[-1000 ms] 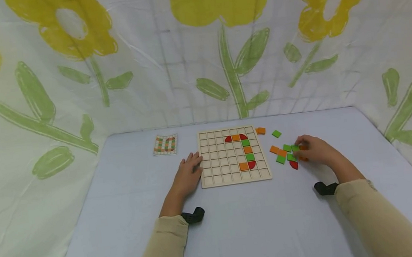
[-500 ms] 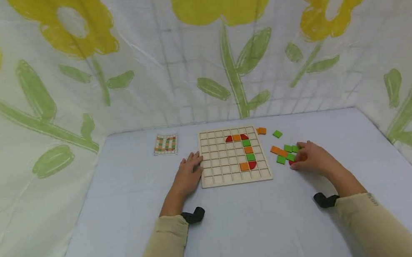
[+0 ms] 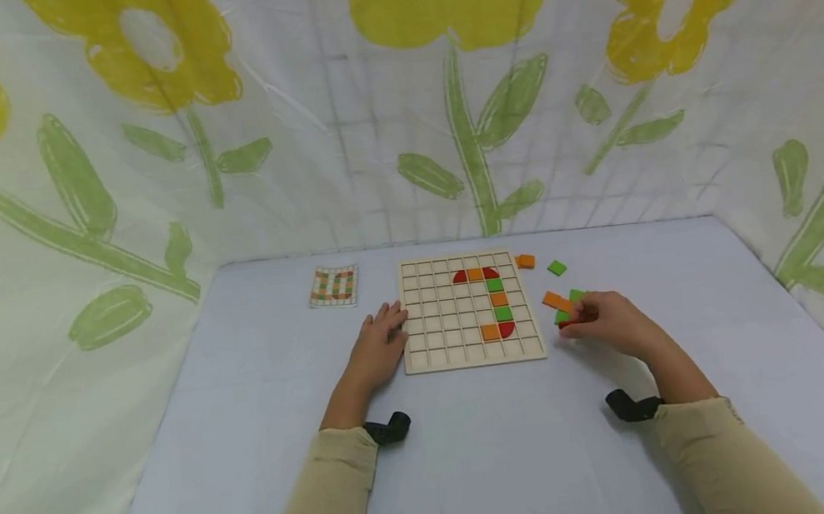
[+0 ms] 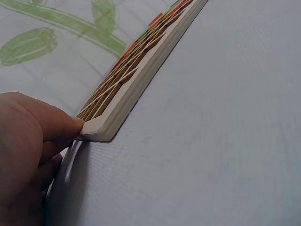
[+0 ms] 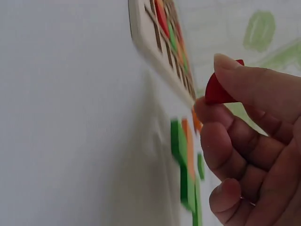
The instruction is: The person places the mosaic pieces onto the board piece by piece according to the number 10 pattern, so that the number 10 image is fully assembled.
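Note:
A wooden grid board (image 3: 448, 312) lies on the table, with red, orange and green tiles set in several of its squares on the right side. My left hand (image 3: 378, 348) rests at the board's left edge, its fingers fairly straight; in the left wrist view the thumb (image 4: 66, 123) touches the board's corner. My right hand (image 3: 611, 324) is raised just right of the board and pinches a red quarter-round tile (image 5: 221, 89) between thumb and index finger. Beneath and behind that hand lie loose green tiles (image 5: 178, 141) and orange tiles (image 3: 557, 301), partly hidden by it.
A small pattern card (image 3: 334, 287) with a coloured grid lies left of the board. Beyond the board's top right corner are orange tiles (image 3: 526, 262) and a single green tile (image 3: 556, 268). A white cloth with painted flowers (image 3: 459, 135) hangs behind the table.
My right hand has picked up the red quarter-round tile from the loose pile and moved left toward the board. The left hand has stayed at the board's edge.

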`<state>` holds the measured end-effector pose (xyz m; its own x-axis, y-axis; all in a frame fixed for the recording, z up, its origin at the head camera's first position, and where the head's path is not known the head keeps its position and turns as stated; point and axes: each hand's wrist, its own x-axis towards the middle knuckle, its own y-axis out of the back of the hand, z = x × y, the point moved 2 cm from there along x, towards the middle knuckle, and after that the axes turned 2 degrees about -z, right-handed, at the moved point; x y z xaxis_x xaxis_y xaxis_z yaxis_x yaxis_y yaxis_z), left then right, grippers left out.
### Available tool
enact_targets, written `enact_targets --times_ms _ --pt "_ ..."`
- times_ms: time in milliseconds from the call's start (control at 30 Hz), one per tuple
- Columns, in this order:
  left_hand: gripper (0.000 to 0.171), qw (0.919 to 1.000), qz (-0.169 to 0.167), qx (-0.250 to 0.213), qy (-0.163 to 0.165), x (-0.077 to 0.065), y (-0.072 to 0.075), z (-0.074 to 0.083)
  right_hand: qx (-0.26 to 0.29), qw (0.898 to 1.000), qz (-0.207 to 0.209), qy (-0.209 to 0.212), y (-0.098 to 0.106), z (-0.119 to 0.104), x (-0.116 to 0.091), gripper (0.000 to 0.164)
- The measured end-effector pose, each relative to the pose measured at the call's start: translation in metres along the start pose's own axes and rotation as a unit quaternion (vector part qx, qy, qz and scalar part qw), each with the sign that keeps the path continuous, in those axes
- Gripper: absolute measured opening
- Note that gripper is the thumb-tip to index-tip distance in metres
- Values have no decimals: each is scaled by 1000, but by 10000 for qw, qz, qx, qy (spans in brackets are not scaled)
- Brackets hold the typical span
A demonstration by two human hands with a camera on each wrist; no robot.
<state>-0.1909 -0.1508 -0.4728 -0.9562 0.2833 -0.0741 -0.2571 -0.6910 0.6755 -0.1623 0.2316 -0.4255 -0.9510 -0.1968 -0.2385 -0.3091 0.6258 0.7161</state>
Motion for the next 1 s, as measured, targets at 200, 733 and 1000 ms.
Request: enact_targets --times_ms 200,733,1000 --pt "44 9999 36 -41 -120 1 -1 0 322 9992 -72 218 -28 -34 18 20" --pt "44 10000 37 -3 -90 -1 -1 2 157 9990 -58 409 -82 -90 52 9" --pt "44 10000 27 14 -55 -1 0 1 -96 9994 125 293 -87 -94 53 12"
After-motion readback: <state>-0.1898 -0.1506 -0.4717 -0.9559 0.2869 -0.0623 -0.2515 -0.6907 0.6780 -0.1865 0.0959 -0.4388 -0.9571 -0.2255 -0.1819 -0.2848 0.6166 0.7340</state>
